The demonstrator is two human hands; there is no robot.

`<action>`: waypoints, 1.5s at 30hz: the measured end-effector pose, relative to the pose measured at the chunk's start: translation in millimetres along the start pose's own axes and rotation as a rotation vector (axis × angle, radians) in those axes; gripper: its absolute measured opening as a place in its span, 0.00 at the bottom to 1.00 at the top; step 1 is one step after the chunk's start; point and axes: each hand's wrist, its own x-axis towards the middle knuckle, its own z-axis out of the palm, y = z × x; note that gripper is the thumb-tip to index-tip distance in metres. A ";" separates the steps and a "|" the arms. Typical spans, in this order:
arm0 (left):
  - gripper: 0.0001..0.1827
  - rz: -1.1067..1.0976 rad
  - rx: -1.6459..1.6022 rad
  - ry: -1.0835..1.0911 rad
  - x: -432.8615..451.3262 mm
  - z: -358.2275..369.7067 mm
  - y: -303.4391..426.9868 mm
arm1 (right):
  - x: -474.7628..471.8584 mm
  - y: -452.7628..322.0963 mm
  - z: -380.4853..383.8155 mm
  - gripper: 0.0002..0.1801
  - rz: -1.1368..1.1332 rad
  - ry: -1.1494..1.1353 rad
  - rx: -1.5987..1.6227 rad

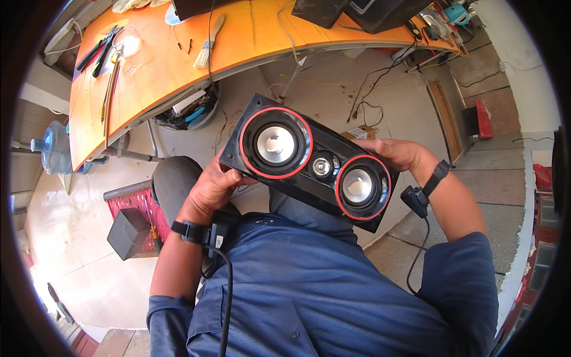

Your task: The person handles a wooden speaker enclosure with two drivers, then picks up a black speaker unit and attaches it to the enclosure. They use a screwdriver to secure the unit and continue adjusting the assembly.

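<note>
A black loudspeaker box is held above my lap, tilted so its left end sits higher in the picture. Two silver-coned drivers with red rims and a small tweeter between them face up at me. My left hand grips the box at its left end, thumb along the near side. At the far right side my right hand holds it, with most of the fingers hidden behind the box. Both wrists wear black straps with cabled devices.
An orange worktable curves ahead, bearing a paintbrush, pliers and black boxes. Below it stands a bin, and black cables trail over the floor. Left of me, a dark box and a screwdriver rest on a pink stool.
</note>
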 end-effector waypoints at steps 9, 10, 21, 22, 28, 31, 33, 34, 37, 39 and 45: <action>0.54 0.082 0.023 0.016 29.2 2.1 4.4 | 20.9 -20.9 17.5 0.57 -0.177 -0.123 0.178; 0.54 0.102 0.005 0.032 32.1 3.9 3.9 | 21.9 -22.8 18.4 0.57 -0.166 -0.118 0.188; 0.66 0.204 -0.115 0.182 64.5 28.9 18.3 | 16.7 -14.3 37.2 0.62 -0.103 0.103 0.136; 0.64 0.188 -0.083 0.203 65.5 32.3 22.8 | 17.2 -13.5 40.2 0.62 -0.120 0.116 0.142; 0.57 0.106 0.062 0.135 58.1 57.5 38.6 | 24.8 -10.0 63.8 0.59 -0.182 0.217 0.208; 0.58 0.064 0.141 0.077 48.8 69.1 43.4 | 24.2 -7.8 77.7 0.58 -0.219 0.211 0.272; 0.66 0.020 0.195 0.039 37.8 73.9 49.0 | 26.3 -3.7 89.9 0.55 -0.267 0.211 0.305; 0.68 0.007 0.216 0.024 31.6 76.7 50.7 | 27.6 -0.3 97.3 0.54 -0.300 0.228 0.335; 0.77 -0.063 0.325 -0.032 10.6 80.9 55.2 | 27.4 10.5 116.0 0.54 -0.370 0.251 0.420; 0.78 -0.064 0.363 -0.074 -0.2 82.8 54.5 | 29.0 17.2 127.5 0.55 -0.419 0.267 0.479; 0.72 -0.089 0.333 -0.090 0.2 78.0 54.9 | 36.5 25.2 145.5 0.57 -0.468 0.326 0.518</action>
